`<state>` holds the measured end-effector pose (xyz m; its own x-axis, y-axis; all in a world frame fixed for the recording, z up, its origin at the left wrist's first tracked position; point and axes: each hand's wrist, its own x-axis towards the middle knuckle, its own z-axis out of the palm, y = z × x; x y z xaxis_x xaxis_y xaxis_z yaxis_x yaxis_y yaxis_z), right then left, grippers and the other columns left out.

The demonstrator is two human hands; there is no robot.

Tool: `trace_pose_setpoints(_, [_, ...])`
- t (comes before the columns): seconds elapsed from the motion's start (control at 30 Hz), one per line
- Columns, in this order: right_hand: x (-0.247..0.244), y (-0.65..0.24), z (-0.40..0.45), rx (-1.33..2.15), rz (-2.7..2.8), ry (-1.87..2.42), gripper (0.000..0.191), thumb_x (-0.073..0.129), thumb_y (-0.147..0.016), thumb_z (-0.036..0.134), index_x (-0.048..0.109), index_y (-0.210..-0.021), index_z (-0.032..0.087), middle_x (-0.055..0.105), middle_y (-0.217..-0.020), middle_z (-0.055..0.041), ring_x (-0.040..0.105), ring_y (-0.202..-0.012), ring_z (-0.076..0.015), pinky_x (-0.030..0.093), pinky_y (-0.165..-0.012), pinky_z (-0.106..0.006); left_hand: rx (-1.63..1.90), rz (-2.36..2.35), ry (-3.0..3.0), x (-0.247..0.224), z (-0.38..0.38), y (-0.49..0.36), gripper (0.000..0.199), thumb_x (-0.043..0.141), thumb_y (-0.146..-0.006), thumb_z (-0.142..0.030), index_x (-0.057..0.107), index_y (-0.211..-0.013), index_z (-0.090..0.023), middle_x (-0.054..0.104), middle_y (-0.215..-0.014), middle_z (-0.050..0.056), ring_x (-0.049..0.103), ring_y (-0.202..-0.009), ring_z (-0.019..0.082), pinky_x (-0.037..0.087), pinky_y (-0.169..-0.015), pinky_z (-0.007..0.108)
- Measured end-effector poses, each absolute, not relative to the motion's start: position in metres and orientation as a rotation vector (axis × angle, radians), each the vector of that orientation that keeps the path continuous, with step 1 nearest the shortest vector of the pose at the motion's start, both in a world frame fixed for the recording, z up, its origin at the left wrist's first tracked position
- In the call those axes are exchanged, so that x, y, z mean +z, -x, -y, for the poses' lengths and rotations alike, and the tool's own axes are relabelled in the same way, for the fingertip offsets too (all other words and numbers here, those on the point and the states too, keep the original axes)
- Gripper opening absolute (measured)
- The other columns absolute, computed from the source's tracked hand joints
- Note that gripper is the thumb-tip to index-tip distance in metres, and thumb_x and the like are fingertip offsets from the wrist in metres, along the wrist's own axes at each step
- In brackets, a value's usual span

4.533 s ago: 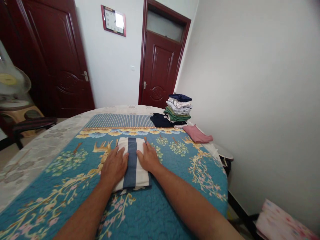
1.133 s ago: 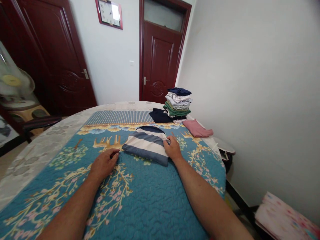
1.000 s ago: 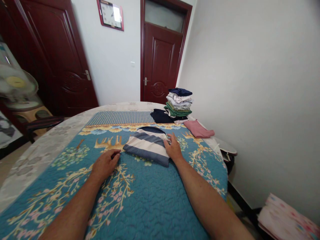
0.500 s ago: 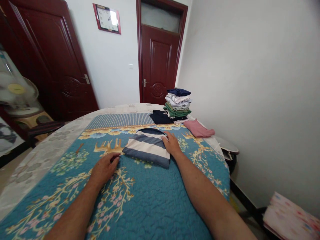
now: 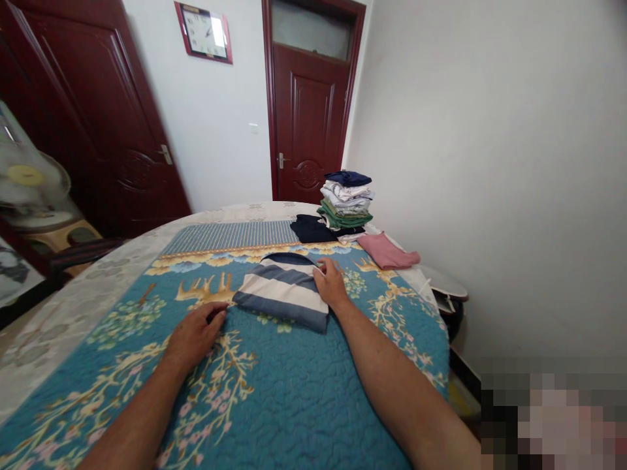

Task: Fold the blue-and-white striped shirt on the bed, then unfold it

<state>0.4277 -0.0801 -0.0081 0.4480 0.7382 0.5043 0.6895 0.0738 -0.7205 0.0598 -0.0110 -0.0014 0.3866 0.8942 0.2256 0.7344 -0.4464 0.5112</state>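
Observation:
A folded blue-and-white striped shirt lies in the middle of the teal quilt, its dark neckline on the far side. My right hand is at the shirt's right edge, fingers bent round the cloth and pinching it. To the left, my left hand rests on the quilt just short of the shirt's near left corner. Its fingers reach forward with the thumb apart, and nothing is held in them.
A stack of folded clothes stands at the far right of the table. Beside it lie a dark garment and a pink garment. A pale tablecloth shows round the quilt. At the left is a fan.
The view has shifted slightly, so things sit a little further left. Both hands keep nearly the same places by the shirt, which looks unchanged.

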Motion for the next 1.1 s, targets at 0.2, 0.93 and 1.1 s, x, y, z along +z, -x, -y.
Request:
trace_pose_setpoints(0.2, [-0.006,-0.428,0.072,0.239,1.296,1.622,0.037,0.053,-0.100,0.039,0.066,-0.132,0.025,0.074,-0.117,-0.0065,0.068,-0.109,-0.0238,0.049,-0.102,-0.036,0.722,-1.422,-2.300,-0.006,0.009,-0.056,0.051,0.049,-0.091,-0.056,0.079,-0.117,-0.024,0.080,-0.116,0.008,0.074,-0.107,0.031,0.057,-0.098,0.042])
trace_pose_setpoints(0.93, [-0.005,-0.427,0.088,0.242,1.394,1.590,0.020,0.059,-0.094,0.037,0.060,-0.110,0.026,0.068,-0.089,-0.0001,0.064,-0.081,-0.0215,0.047,-0.077,-0.031,0.751,-0.957,-2.179,0.053,-0.063,-0.194,0.054,0.057,-0.084,-0.046,0.067,-0.127,-0.016,0.074,-0.108,0.008,0.068,-0.099,0.027,0.053,-0.094,0.038])
trace_pose_setpoints(1.1, [-0.005,-0.423,0.082,0.181,1.360,1.673,0.012,0.064,-0.091,0.033,0.061,-0.100,0.026,0.067,-0.085,0.0002,0.063,-0.081,-0.0216,0.043,-0.075,-0.030,0.699,-0.884,-2.089,0.048,-0.045,-0.185,0.066,0.064,-0.083,-0.051,0.061,-0.142,-0.020,0.073,-0.122,0.007,0.068,-0.107,0.029,0.052,-0.097,0.039])
